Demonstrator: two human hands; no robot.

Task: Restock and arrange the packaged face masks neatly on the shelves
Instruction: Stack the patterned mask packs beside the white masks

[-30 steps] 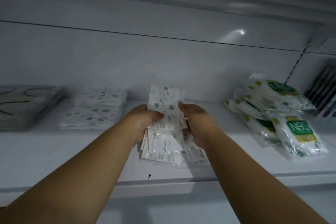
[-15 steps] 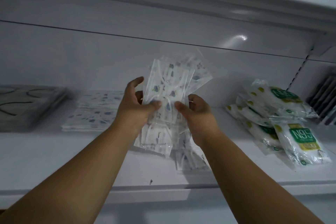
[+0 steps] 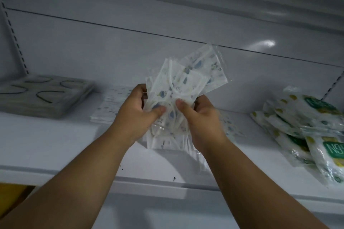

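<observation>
A fanned bundle of clear-wrapped white face masks with a blue print [image 3: 188, 83] is held up above the white shelf [image 3: 46, 147]. My left hand [image 3: 138, 111] grips its left side with the thumb pressed on the front. My right hand [image 3: 201, 117] grips the right side the same way. The bundle's lower ends hang behind my wrists. A flat stack of the same printed masks [image 3: 109, 107] lies on the shelf behind my left hand. A few loose printed packs [image 3: 229, 126] lie on the shelf just right of my right hand.
A stack of grey masks with dark ear loops [image 3: 42, 95] sits at the far left of the shelf. A slumped pile of green-labelled N95 packs [image 3: 307, 126] fills the right end. The shelf's back panel [image 3: 111, 52] rises behind.
Both hands lifted the printed bundle off the shelf and raised it higher. The packs have fanned out towards the upper right. The view shifted slightly left.
</observation>
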